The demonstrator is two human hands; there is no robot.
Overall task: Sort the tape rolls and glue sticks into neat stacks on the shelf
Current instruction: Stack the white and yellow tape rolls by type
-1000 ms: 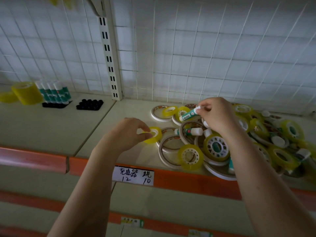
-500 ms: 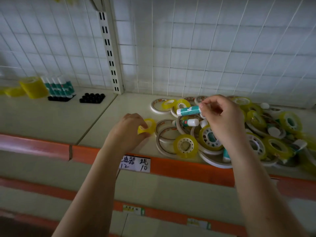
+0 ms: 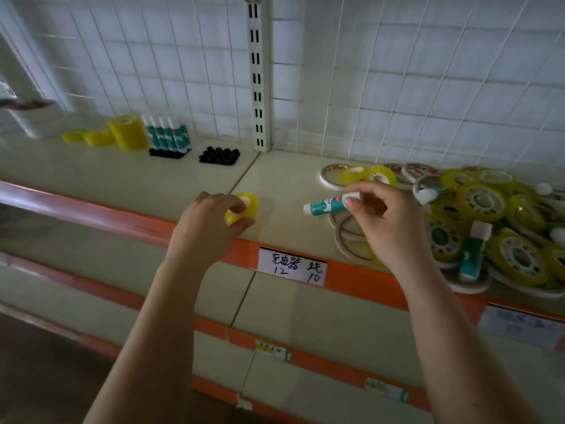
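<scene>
so my left hand (image 3: 211, 221) grips a small yellow tape roll (image 3: 244, 206), my right hand (image 3: 388, 221) pinches a glue stick (image 3: 325, 204), a few neat stacks (image 3: 128, 133) done, seemingly most of the pile (image 3: 477, 215) left.

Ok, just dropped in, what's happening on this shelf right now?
A person is sorting stationery on the shelf. The left hand holds a small yellow tape roll, and the right hand pinches a teal glue stick by its white end. Both sit just left of the loose pile of tape rolls and glue sticks. Further left, neat groups are already set up: yellow tape stacks beside a row of upright glue sticks.
</scene>
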